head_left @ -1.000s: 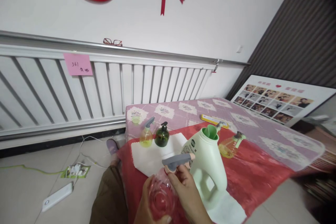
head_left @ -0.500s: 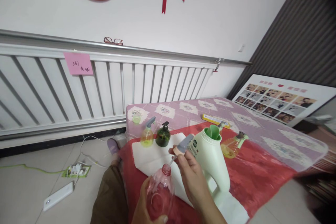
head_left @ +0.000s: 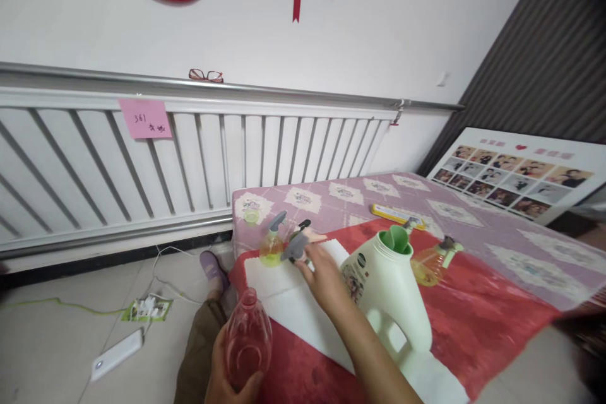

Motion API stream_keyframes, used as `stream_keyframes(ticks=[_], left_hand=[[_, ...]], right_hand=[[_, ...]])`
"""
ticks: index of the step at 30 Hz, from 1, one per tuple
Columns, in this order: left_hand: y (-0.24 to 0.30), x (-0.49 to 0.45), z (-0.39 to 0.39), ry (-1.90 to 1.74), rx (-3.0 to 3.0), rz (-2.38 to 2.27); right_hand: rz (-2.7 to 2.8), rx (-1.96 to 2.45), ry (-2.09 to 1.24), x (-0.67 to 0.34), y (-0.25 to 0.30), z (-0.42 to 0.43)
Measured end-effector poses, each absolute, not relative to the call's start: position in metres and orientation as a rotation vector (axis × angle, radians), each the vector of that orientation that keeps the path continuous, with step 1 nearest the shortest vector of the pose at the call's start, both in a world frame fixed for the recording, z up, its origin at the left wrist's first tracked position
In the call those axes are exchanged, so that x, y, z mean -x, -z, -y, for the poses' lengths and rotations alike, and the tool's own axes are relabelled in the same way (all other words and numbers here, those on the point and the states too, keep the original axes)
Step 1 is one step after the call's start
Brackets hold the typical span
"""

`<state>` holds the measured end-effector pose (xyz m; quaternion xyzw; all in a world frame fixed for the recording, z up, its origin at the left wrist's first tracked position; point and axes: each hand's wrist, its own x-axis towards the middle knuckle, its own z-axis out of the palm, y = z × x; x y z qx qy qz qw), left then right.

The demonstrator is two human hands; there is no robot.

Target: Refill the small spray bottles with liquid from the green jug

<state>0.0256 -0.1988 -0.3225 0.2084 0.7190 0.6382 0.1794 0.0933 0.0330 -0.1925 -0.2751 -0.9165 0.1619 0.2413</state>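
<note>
My left hand (head_left: 227,379) is wrapped round a clear pink spray bottle (head_left: 249,334), whose neck is uncapped. Pinched in my right hand (head_left: 319,271) is a grey and peach spray nozzle (head_left: 300,244), held over the white cloth (head_left: 288,293). Behind the nozzle stands a dark green pump bottle, mostly hidden, its black pump head (head_left: 304,225) showing. A yellow spray bottle (head_left: 271,248) with a grey trigger is just left of the nozzle. Right of my right forearm stands a large pale green jug (head_left: 391,284) with its green spout uncovered.
An amber spray bottle (head_left: 428,265) stands behind the jug on a red cloth (head_left: 487,303). Farther back lie a yellow-edged case (head_left: 398,216) and a small green cap (head_left: 250,217). A power strip (head_left: 148,308) and white power bank (head_left: 117,355) lie on the floor.
My right hand has lifted the spray nozzle away from the bottle's mouth and moved it left and back, toward the dark green bottle. My left hand and the pink bottle have shifted left.
</note>
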Motion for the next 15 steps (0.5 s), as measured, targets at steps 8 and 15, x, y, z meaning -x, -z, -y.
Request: stream_keyframes(ticks=[8, 15], left_hand=[[0.313, -0.023, 0.207, -1.861, -0.533, -2.093], [0.318, -0.024, 0.203, -1.887, -0.517, -2.031]], right_hand=[[2.989, 0.667, -0.220, -0.058, 0.251, -0.034], [3.103, 0.642, -0.178, -0.050, 0.270, -0.034]])
